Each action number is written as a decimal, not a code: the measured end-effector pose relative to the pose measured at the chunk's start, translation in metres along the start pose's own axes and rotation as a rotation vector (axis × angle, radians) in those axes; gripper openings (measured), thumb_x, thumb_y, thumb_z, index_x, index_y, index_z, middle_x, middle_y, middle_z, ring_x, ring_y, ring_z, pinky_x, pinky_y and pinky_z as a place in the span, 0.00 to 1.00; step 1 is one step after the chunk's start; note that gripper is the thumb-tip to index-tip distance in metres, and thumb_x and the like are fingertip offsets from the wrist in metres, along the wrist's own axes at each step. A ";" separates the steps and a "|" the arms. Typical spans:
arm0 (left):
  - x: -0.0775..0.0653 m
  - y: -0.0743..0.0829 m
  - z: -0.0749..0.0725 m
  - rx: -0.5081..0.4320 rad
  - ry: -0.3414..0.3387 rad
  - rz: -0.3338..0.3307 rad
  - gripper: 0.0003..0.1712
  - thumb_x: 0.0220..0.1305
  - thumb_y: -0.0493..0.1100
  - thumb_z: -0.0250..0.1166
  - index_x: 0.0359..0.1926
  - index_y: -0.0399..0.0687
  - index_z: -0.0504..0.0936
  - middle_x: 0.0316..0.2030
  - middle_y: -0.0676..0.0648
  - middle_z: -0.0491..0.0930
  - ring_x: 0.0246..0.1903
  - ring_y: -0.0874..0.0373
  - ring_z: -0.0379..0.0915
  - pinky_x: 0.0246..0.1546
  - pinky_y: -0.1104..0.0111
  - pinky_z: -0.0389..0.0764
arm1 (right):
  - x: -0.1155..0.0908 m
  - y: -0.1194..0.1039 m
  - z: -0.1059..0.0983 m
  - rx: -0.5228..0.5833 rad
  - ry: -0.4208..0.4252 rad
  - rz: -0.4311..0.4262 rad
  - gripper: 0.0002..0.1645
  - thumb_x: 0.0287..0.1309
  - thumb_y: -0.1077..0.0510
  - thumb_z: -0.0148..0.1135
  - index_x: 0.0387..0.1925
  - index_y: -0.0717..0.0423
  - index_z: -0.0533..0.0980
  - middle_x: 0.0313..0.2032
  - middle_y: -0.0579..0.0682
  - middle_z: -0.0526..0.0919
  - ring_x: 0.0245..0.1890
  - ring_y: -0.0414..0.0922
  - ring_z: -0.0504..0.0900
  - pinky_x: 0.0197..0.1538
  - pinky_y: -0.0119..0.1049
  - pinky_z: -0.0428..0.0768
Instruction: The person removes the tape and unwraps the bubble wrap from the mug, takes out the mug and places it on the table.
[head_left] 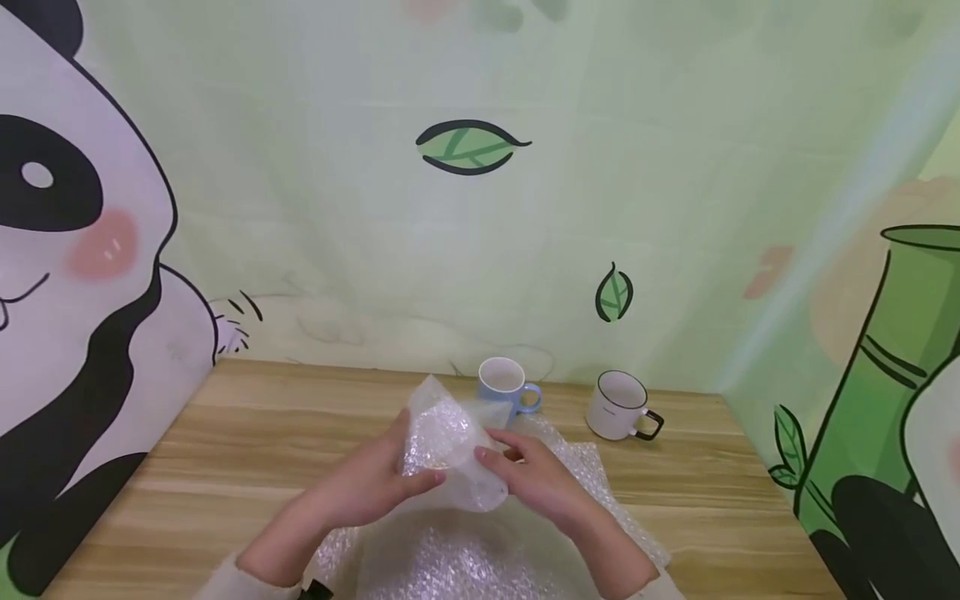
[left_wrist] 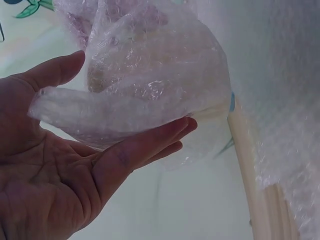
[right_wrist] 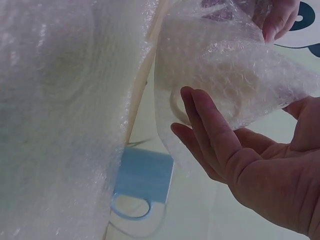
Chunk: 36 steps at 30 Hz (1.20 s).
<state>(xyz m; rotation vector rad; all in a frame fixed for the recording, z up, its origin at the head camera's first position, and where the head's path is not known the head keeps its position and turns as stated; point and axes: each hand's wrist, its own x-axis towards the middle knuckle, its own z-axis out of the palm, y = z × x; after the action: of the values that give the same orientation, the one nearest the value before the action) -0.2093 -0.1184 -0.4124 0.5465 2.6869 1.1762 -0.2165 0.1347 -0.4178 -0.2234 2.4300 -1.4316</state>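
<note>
Both hands hold a bubble-wrapped mug (head_left: pixel 446 442) up in front of me, above the table. A curved shape like a handle (right_wrist: pixel 175 106) shows through the plastic in the right wrist view. My left hand (head_left: pixel 375 479) grips the bundle's left side, its thumb on the near face and the fingers behind and under a loose flap (left_wrist: pixel 90 112). On the other side my right hand (head_left: pixel 543 475) holds the wrap near the bundle's right edge, fingers laid against the plastic. Folds of wrap hide most of the mug.
Sheets of bubble wrap (head_left: pixel 457 558) lie across the near middle of the wooden table (head_left: pixel 300 408). Behind the bundle stands a blue mug (head_left: pixel 498 379), partly covered from view. A white mug with a black handle (head_left: pixel 617 408) is farther right, near the printed backdrop (head_left: pixel 337 208).
</note>
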 end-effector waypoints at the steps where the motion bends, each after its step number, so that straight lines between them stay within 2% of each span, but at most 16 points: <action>1: -0.001 0.001 0.003 0.004 0.002 0.002 0.65 0.67 0.62 0.68 0.79 0.26 0.40 0.77 0.25 0.52 0.75 0.34 0.58 0.74 0.43 0.63 | -0.002 0.002 -0.001 -0.004 -0.001 0.005 0.40 0.69 0.35 0.60 0.74 0.51 0.70 0.53 0.56 0.83 0.44 0.46 0.84 0.48 0.43 0.83; 6: -0.005 0.007 0.014 0.031 -0.005 0.009 0.63 0.66 0.62 0.69 0.78 0.24 0.45 0.73 0.23 0.61 0.71 0.34 0.67 0.71 0.43 0.69 | -0.014 0.012 -0.007 -0.008 -0.011 0.035 0.40 0.69 0.34 0.61 0.73 0.51 0.70 0.52 0.56 0.84 0.45 0.46 0.84 0.49 0.45 0.83; 9: -0.008 0.011 0.021 0.045 -0.015 0.015 0.62 0.66 0.62 0.69 0.78 0.23 0.47 0.66 0.23 0.72 0.64 0.36 0.76 0.64 0.44 0.77 | -0.021 0.019 -0.010 -0.014 -0.005 0.037 0.39 0.69 0.35 0.61 0.72 0.50 0.72 0.52 0.55 0.84 0.47 0.47 0.83 0.48 0.44 0.82; 13: -0.011 0.015 0.031 0.052 -0.034 0.020 0.62 0.65 0.62 0.69 0.77 0.22 0.48 0.58 0.24 0.79 0.57 0.39 0.82 0.58 0.45 0.81 | -0.028 0.026 -0.013 -0.043 0.010 0.043 0.38 0.68 0.34 0.62 0.71 0.49 0.74 0.52 0.54 0.84 0.49 0.47 0.82 0.47 0.43 0.81; 22: -0.012 0.018 0.051 0.079 -0.088 0.021 0.63 0.65 0.65 0.67 0.77 0.20 0.48 0.49 0.26 0.84 0.48 0.42 0.86 0.53 0.48 0.84 | -0.043 0.044 -0.018 -0.042 0.014 0.050 0.37 0.69 0.39 0.63 0.70 0.55 0.74 0.49 0.55 0.84 0.46 0.46 0.82 0.44 0.40 0.80; 27: -0.013 0.019 0.061 0.102 -0.091 0.033 0.63 0.64 0.64 0.68 0.75 0.18 0.50 0.47 0.26 0.85 0.47 0.41 0.86 0.51 0.47 0.85 | -0.048 0.054 -0.020 -0.025 -0.002 0.050 0.37 0.70 0.40 0.63 0.70 0.58 0.73 0.49 0.56 0.84 0.47 0.47 0.81 0.43 0.41 0.80; 31: -0.013 0.020 0.066 0.129 -0.096 0.027 0.62 0.64 0.63 0.68 0.75 0.18 0.50 0.47 0.25 0.84 0.48 0.39 0.86 0.52 0.47 0.85 | -0.051 0.059 -0.021 0.008 -0.035 0.061 0.37 0.71 0.40 0.62 0.71 0.57 0.73 0.51 0.56 0.83 0.49 0.48 0.81 0.44 0.41 0.81; 36: -0.014 0.024 0.072 0.151 -0.107 0.031 0.61 0.64 0.61 0.67 0.76 0.18 0.50 0.48 0.26 0.84 0.49 0.39 0.85 0.52 0.49 0.85 | -0.054 0.063 -0.023 0.026 -0.037 0.074 0.36 0.70 0.40 0.63 0.70 0.56 0.73 0.49 0.56 0.83 0.47 0.47 0.81 0.44 0.40 0.81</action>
<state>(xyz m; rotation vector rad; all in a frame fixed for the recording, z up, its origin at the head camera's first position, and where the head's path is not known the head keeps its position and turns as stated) -0.1700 -0.0605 -0.4436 0.6556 2.6981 0.9278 -0.1724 0.2002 -0.4524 -0.1509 2.3631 -1.4135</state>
